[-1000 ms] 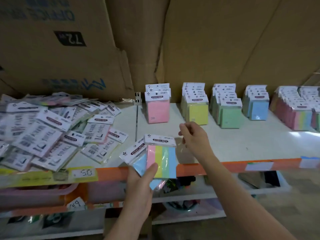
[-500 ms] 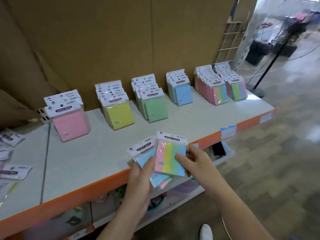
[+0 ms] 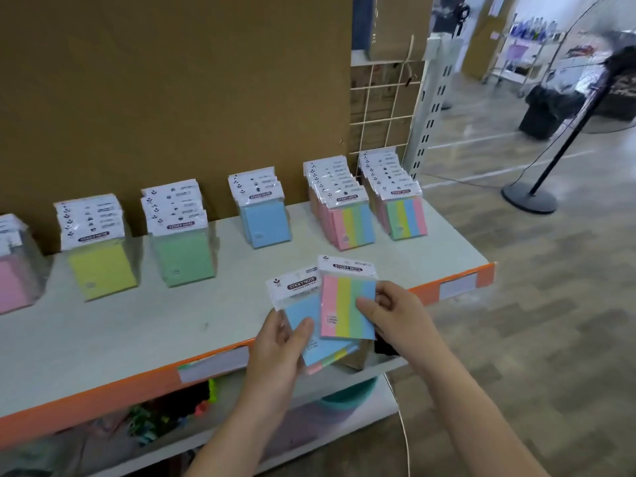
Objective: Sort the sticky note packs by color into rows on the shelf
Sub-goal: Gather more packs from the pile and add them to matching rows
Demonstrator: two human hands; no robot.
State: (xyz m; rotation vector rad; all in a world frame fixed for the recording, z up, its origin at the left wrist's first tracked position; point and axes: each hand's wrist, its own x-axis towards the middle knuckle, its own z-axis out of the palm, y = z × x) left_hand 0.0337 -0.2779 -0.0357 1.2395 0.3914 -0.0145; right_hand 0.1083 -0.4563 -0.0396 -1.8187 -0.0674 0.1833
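Above the front edge of the pale grey shelf (image 3: 137, 332), the right hand (image 3: 395, 315) pinches a flat, cellophane-wrapped sticky note pack striped pink, yellow, green and blue (image 3: 344, 304) by its right side, with the thumb on the face and the fingers curled behind. Just to its left and partly under it, the left hand (image 3: 278, 342) grips a small fan of similar packs, a plain blue square pack (image 3: 303, 313) on top with the thumb pressed on its face. Farther back, glossy packs with white card headers lean in rows: a pink row (image 3: 13, 284), a yellow row (image 3: 99, 266), a green row (image 3: 182, 253), a blue row (image 3: 265, 222) and two striped rows (image 3: 351, 225).
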